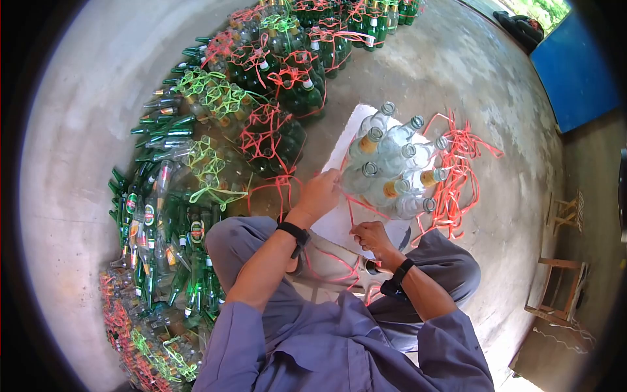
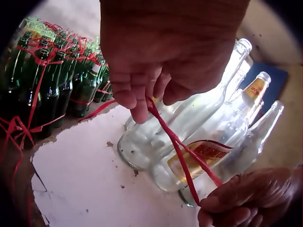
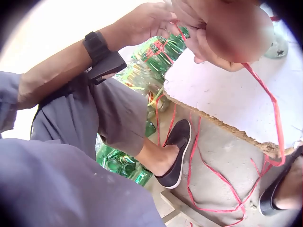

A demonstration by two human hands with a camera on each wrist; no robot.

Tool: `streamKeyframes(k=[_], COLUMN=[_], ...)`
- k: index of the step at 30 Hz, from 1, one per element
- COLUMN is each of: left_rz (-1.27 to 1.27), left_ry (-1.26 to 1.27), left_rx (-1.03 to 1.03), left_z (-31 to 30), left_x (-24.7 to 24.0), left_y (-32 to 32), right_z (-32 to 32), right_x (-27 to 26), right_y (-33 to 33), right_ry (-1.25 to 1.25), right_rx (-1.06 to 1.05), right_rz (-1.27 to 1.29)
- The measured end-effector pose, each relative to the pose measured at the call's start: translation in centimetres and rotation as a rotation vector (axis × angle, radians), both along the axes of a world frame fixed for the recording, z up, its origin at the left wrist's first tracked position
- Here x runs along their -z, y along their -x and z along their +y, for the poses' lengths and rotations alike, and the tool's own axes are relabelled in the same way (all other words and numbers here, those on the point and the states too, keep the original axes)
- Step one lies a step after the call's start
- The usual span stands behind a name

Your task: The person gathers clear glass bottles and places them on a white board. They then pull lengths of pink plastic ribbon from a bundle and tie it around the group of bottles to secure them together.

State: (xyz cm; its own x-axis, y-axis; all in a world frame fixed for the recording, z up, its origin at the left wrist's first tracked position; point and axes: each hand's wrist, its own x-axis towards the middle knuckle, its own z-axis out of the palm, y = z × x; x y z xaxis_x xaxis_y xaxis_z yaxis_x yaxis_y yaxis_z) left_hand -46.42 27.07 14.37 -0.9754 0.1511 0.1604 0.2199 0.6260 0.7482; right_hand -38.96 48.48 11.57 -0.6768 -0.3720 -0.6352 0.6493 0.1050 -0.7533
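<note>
Several clear glass bottles stand upright in a tight cluster on a white board, a few with orange-yellow labels. Red plastic twine runs between the two hands along the near side of the cluster. My left hand pinches the twine at the bottles' left side, thumb and fingers together. At the front, my right hand holds the twine between thumb and curled fingers, where two strands meet in the left wrist view. A loose tail hangs from the right hand over the board's edge in the right wrist view.
A tangled heap of red twine lies right of the board. Tied bundles of green bottles stand to the left and back, with loose bottles stacked along the wall. Dark shoes flank the board's near edge. Wooden stools are far right.
</note>
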Motion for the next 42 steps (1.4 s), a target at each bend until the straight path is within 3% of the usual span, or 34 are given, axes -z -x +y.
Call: streamKeyframes(k=[3,10,12,16,18,19,21,28,30,31,33,34,36,39,40,42], left_rz=[-0.041,-0.111,-0.230,-0.405,-0.597,-0.595,-0.724,-0.747,-0.255,-0.260,-0.092,-0.097,-0.253,-0.180,-0.175,-0.732], left_ry=[-0.046,0.043,-0.131,-0.395,-0.834,-0.838,-1.134,-1.169,-1.068,-1.072,-0.887,-0.887,-0.944,-0.852,-0.846,-1.280], left_rx=[-0.045,-0.089,-0.202,-0.273,-0.337,-0.338,-0.423,-0.463,-0.182,-0.182,-0.069,-0.060,-0.152,-0.094,-0.089,-0.474], left_z=[-0.1,0.4,0.6,0.7,0.9,1.1,1.4,2.8,3.3,3.0,1.9,1.6,0.9,0.2,0.2,0.7], left_x=[0.5,0.4,0.9,2.9,3.0,2.9,2.7,3.0,7.1,8.8,11.4,11.0,9.4,10.2,8.7,4.8], left_y=[-0.1,-0.7,-0.6,0.0,0.3,0.5,0.7,0.7,0.2,0.5,0.7,0.7,1.0,1.5,1.8,1.8], right_z=[-1.3,-3.0,-3.5,-4.9,-5.3,-5.5,-5.9,-2.7,-2.4,-2.3,-2.1,-1.7,-1.2,-0.7,-1.1,-2.2], right_x=[-1.4,0.2,0.3,-1.8,-2.1,-2.4,-2.8,-2.8,-2.3,-2.0,-1.0,0.2,2.5,1.8,0.9,-1.4], right_y=[0.2,1.3,1.9,2.1,2.1,2.2,2.3,2.2,2.2,2.4,2.4,2.4,2.9,3.3,3.6,3.8], right_ry=[-0.138,-0.098,-0.018,-0.095,0.007,0.003,0.061,0.092,0.017,0.012,-0.210,-0.213,-0.529,-0.633,-0.630,-0.586], right_rx=[0.080,0.188,0.220,0.262,0.370,0.367,0.431,0.329,0.394,0.396,0.089,0.098,-0.204,-0.272,-0.264,-0.152], right_rz=[-0.047,0.113,0.150,0.046,-0.080,-0.078,-0.150,-0.109,-0.155,-0.158,0.272,0.270,0.907,0.998,1.004,0.282])
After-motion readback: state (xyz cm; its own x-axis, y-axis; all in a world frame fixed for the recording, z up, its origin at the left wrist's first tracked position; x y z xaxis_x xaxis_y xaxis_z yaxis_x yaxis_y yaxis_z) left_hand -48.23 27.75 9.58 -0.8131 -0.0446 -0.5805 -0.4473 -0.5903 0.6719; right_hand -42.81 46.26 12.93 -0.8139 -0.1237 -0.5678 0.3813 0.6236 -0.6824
